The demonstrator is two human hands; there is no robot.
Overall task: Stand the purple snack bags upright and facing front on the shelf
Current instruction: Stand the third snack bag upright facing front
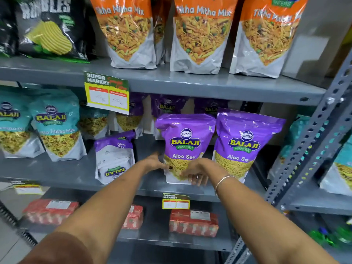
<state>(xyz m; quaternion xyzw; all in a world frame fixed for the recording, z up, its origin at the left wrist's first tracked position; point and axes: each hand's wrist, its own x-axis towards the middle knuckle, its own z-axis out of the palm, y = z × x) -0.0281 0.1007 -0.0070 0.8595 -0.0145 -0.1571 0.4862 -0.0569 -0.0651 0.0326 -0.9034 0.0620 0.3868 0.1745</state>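
Note:
Two purple Aloo Sev bags stand upright and face front on the middle shelf (76, 174): one in the centre (183, 141), one to its right (245, 143). My left hand (155, 161) grips the centre bag's lower left edge. Over its lower right corner lies my right hand (198, 171), fingers curled on the bag. A third purple bag (114, 159) stands to the left, upside down with its back showing. More purple bags (167, 105) stand in the row behind, partly hidden.
Teal mix bags (57, 126) fill the left of the same shelf. Orange mix bags (200, 35) sit on the shelf above, red packs (193, 222) on the one below. A price tag (107, 92) hangs from the upper shelf edge. A perforated steel upright (312, 134) stands at right.

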